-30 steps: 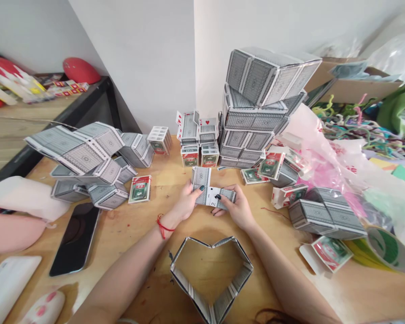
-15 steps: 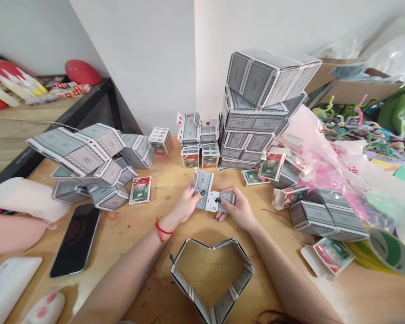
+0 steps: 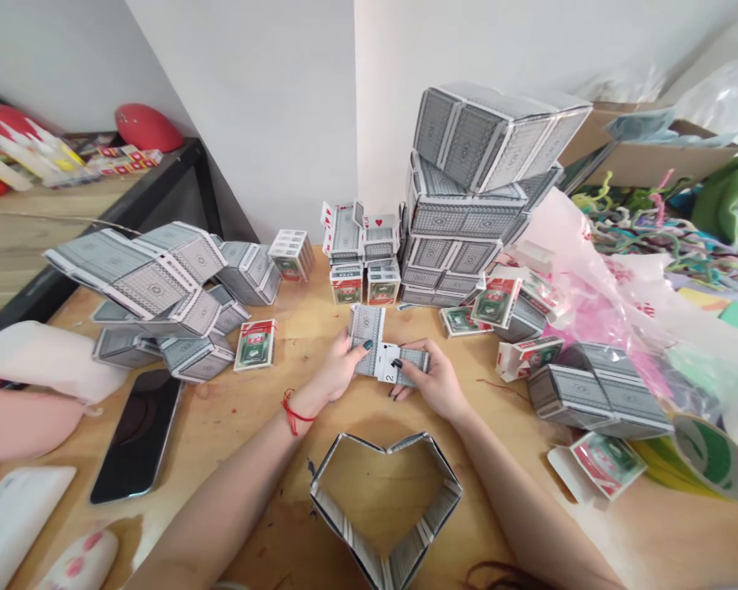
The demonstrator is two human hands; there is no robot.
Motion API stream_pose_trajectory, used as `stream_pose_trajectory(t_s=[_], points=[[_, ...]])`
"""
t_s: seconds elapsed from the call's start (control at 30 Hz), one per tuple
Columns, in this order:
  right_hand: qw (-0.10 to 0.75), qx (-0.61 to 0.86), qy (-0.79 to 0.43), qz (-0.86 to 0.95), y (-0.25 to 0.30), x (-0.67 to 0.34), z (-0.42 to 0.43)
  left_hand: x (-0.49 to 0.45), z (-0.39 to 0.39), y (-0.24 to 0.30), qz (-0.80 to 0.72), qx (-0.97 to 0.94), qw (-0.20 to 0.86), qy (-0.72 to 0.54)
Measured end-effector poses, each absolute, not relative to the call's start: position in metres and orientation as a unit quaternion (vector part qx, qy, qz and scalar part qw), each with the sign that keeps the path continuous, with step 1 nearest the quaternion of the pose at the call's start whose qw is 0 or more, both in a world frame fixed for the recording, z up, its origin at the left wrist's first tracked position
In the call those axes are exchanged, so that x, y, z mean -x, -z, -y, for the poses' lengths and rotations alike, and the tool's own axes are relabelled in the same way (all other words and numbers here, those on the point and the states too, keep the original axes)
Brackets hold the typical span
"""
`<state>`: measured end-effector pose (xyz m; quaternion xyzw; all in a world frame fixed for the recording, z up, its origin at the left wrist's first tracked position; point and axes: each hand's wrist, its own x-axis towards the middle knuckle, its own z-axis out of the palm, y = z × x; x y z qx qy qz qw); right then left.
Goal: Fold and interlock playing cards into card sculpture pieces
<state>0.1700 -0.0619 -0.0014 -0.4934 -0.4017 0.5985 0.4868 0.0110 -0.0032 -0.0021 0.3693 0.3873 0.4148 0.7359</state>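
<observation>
In the middle of the head view, my left hand (image 3: pixel 338 365) pinches a grey-backed playing card (image 3: pixel 367 326), thumb on top. My right hand (image 3: pixel 441 381) is closed on other grey-backed playing cards (image 3: pixel 418 358), lying crosswise to the first. Between the hands a white part with a "2" and a black spade shows. The cards overlap there; whether they are joined I cannot tell. Nearer to me, between my forearms, a heart-shaped ring of playing cards (image 3: pixel 441 512) stands on its edge on the wooden table (image 3: pixel 234 426).
A tall stack of card-built blocks (image 3: pixel 467 217) stands at the back right, with another pile (image 3: pixel 153 283) on the left. Card boxes (image 3: pixel 255 344) lie around. A phone (image 3: pixel 136 434) is at left; yellow tape (image 3: pixel 676 463) and plastic bags (image 3: pixel 596 270) are at right.
My left hand and its card have shifted slightly left and up, and the card stands a little straighter. My right hand has barely moved and keeps its hold.
</observation>
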Motion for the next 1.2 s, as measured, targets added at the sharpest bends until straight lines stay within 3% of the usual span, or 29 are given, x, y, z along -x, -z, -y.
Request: stream_pose_trajectory(t_s=[1.2], points=[[0.508, 0.485, -0.591, 0.396, 0.0053, -0.1726, 0.0576, -0.0083, -0.0002, 0.0029, -0.402, -0.341, 0.730, -0.435]])
